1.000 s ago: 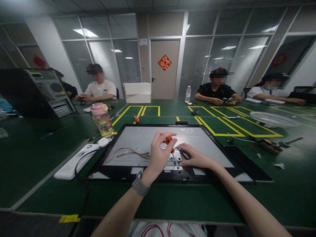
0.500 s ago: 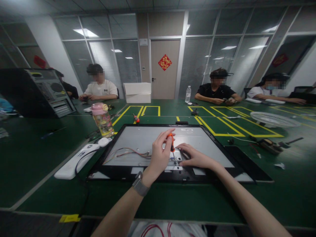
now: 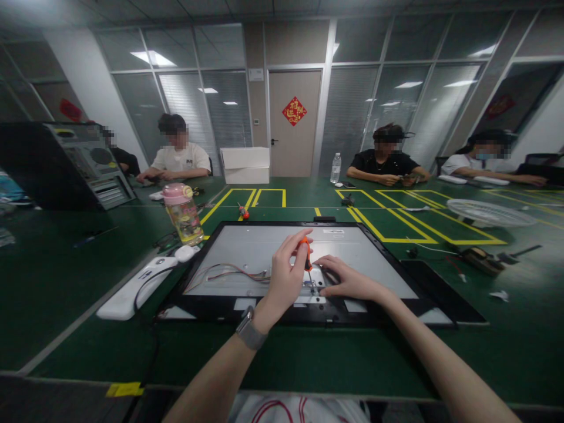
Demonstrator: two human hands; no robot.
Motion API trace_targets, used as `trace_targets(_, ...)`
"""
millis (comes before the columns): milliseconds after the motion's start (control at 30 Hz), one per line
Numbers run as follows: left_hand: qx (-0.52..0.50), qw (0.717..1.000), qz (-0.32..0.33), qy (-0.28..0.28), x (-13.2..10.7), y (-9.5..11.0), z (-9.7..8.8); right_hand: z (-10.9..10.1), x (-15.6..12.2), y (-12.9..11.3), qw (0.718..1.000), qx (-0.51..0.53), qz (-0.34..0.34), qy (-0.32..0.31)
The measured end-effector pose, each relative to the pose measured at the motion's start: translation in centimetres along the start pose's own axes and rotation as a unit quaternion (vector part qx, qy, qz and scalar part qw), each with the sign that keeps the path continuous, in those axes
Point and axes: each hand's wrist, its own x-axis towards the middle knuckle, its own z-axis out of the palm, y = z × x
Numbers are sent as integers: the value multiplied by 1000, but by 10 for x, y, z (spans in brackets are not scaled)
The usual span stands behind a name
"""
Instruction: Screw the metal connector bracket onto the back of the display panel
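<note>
A black-framed monitor panel [image 3: 247, 244] lies face down on the green table, its grey metal back showing. My left hand [image 3: 284, 279] pinches a small orange-handled screwdriver [image 3: 305, 258] upright, its tip down on a small part near the panel's lower middle. My right hand [image 3: 348, 281] rests beside the tip, fingers curled and pressed onto the panel there. Coloured wires [image 3: 229, 271] run across the panel to the left of my hands. A grey watch sits on my left wrist.
A pink-lidded bottle [image 3: 181, 212], a white device [image 3: 132, 288] with a black cable, and a computer case [image 3: 66, 164] stand to the left. A red screwdriver [image 3: 242, 211], a white box [image 3: 245, 165], a fan grille [image 3: 487, 212] and loose parts lie beyond. Several people sit across the table.
My left hand has turned the screwdriver from a tilted hold to upright. My right hand and the panel have stayed put.
</note>
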Motion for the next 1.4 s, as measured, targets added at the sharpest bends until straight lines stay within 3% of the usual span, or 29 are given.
trace_targets(1400, -36, 999, -17, 2, -2, -4, 0, -2, 1, -3, 1000, 3, 2, -2)
